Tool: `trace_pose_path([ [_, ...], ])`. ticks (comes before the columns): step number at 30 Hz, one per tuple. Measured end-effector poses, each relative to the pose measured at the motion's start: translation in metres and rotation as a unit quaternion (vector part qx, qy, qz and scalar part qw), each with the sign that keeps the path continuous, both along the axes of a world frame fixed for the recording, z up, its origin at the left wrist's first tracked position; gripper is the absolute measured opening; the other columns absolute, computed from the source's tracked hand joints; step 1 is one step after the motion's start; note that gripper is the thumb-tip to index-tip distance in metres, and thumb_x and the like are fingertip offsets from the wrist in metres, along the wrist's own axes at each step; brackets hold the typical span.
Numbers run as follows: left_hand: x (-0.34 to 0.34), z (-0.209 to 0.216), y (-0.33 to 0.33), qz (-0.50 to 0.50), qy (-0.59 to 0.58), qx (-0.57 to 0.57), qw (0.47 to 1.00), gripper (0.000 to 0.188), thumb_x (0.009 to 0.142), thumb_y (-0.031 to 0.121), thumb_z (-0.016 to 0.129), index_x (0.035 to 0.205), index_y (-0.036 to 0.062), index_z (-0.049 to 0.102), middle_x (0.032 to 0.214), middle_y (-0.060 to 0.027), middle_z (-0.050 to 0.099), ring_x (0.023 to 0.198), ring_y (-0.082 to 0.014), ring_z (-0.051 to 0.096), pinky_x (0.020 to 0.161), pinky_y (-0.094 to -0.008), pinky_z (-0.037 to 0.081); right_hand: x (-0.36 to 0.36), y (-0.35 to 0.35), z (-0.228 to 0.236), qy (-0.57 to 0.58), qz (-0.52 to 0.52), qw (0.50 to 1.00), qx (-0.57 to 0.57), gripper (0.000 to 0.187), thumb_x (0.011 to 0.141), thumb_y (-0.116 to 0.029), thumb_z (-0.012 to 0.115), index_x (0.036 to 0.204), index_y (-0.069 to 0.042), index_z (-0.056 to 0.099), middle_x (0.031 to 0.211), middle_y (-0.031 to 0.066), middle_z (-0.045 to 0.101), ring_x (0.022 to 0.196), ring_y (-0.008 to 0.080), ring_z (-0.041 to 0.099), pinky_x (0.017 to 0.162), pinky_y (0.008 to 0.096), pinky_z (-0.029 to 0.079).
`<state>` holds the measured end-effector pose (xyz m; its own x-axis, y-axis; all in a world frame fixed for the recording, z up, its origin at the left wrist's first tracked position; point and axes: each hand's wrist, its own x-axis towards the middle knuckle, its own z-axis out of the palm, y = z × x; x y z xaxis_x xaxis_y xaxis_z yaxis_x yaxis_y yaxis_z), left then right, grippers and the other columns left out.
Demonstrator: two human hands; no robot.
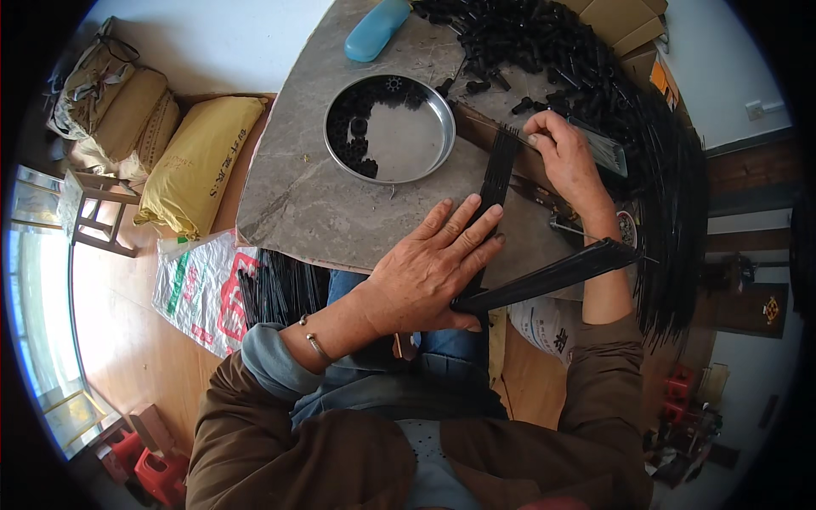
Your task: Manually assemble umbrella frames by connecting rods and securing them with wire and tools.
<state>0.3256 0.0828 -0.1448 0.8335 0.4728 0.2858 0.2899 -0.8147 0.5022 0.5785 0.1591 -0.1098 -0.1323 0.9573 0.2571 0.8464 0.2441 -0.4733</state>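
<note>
My left hand (438, 272) lies palm down at the near table edge, fingers stretched across a row of thin black strips (501, 161) and pressing on them. A dark folded bundle of similar long pieces (544, 279) sticks out from beneath that hand toward the right, passing by my right forearm. At the far end of the strips my right hand (561, 157) is closed in a pinch on a thin rod (512, 134), whose tip reaches the strip ends. Beside them stands a round metal pan (408, 140) holding small black toothed parts (347, 127).
A large heap of black fittings (527, 42) covers the table's far right, with long black rods (676, 221) along its right side. A clear box (608, 149) sits by my right hand. A blue case (376, 30) lies at the back; a yellow sack (200, 166) stands left.
</note>
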Motion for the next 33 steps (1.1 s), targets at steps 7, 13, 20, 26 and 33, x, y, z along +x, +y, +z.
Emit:
trace_pose_path([
  [7, 0.001, 0.0, 0.0, -0.002, 0.0, 0.0, 1.0, 0.102, 0.056, 0.05, 0.08, 0.139, 0.0068, 0.039, 0.152, -0.0171, 0.024, 0.142, -0.0351, 0.02, 0.115, -0.0482, 0.016, 0.001, 0.0, 0.002, 0.029, -0.002, 1.0, -0.001, 0.01, 0.082, -0.002, 0.059, 0.092, 0.0, 0.056, 0.08, 0.0129, 0.063, 0.073, 0.0298, 0.061, 0.07, 0.0365, 0.047],
  [13, 0.001, -0.001, 0.0, 0.001, -0.002, 0.001, 1.0, 0.103, 0.056, 0.05, 0.08, 0.14, 0.0072, 0.038, 0.152, -0.0169, 0.024, 0.142, -0.0352, 0.02, 0.115, -0.0485, 0.017, 0.004, 0.002, -0.004, -0.019, 0.01, 0.999, 0.031, 0.01, 0.083, -0.003, 0.059, 0.092, -0.001, 0.056, 0.08, 0.0123, 0.063, 0.073, 0.0282, 0.061, 0.069, 0.0345, 0.046],
  [20, 0.001, -0.001, 0.0, 0.004, -0.001, 0.003, 1.0, 0.103, 0.057, 0.051, 0.08, 0.14, 0.0074, 0.038, 0.152, -0.0168, 0.024, 0.141, -0.0355, 0.02, 0.115, -0.0487, 0.018, 0.004, 0.002, -0.006, 0.033, 0.01, 0.999, 0.027, 0.011, 0.083, -0.002, 0.057, 0.094, -0.002, 0.054, 0.081, 0.0108, 0.062, 0.074, 0.0265, 0.06, 0.07, 0.0334, 0.046],
  [26, 0.002, -0.002, 0.0, 0.006, -0.003, 0.007, 1.0, 0.102, 0.057, 0.051, 0.08, 0.14, 0.0072, 0.038, 0.151, -0.0168, 0.025, 0.141, -0.0363, 0.021, 0.114, -0.049, 0.019, 0.008, 0.004, -0.01, 0.048, 0.004, 0.999, 0.011, 0.01, 0.085, -0.004, 0.056, 0.095, -0.002, 0.054, 0.083, 0.0105, 0.063, 0.076, 0.0268, 0.061, 0.073, 0.0336, 0.046],
  [33, 0.002, -0.002, -0.001, 0.005, -0.006, 0.009, 1.0, 0.101, 0.058, 0.051, 0.079, 0.139, 0.0069, 0.038, 0.15, -0.0172, 0.027, 0.14, -0.0366, 0.022, 0.114, -0.049, 0.019, 0.001, 0.001, -0.01, 0.032, 0.013, 0.999, 0.042, 0.012, 0.084, -0.001, 0.057, 0.096, -0.003, 0.055, 0.084, 0.0101, 0.063, 0.076, 0.0265, 0.061, 0.073, 0.0334, 0.047],
])
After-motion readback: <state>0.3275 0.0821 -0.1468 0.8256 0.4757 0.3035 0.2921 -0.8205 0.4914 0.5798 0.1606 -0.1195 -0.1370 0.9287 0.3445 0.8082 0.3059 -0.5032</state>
